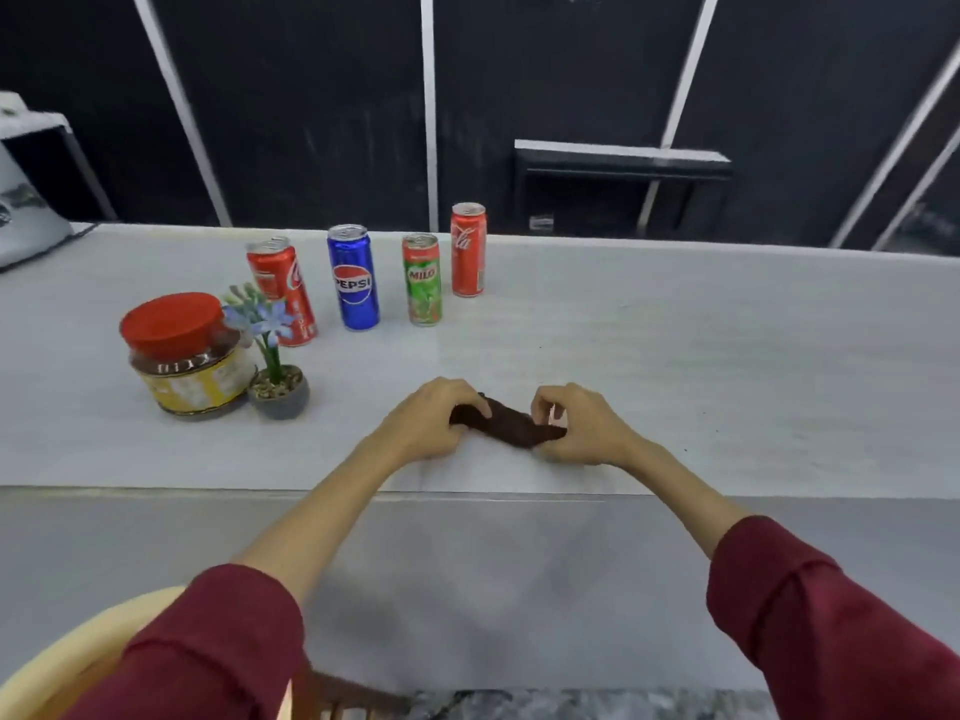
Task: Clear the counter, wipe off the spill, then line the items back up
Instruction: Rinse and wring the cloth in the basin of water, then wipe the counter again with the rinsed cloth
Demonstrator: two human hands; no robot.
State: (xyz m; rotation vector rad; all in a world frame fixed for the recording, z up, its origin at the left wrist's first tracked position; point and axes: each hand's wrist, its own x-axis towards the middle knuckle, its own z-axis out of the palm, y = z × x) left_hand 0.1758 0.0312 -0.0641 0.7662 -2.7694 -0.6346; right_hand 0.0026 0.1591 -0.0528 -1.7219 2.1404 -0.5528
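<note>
A dark brown cloth (pixel 511 426), bunched into a long roll, lies on the white counter (pixel 675 356) near its front edge. My left hand (pixel 431 423) grips its left end and my right hand (pixel 576 426) pinches its right end. Behind them stand a red cola can (pixel 283 291), a blue Pepsi can (pixel 353 278), a green Milo can (pixel 422 279) and a second red cola can (pixel 468 250). At the left are a red-lidded jar (pixel 184 356) and a small potted flower (pixel 275 376) touching it.
A white appliance (pixel 26 200) sits at the far left end of the counter. A pale yellow basin rim (pixel 67 662) shows at the bottom left, below the counter front. A dark wall with white frames rises behind the counter.
</note>
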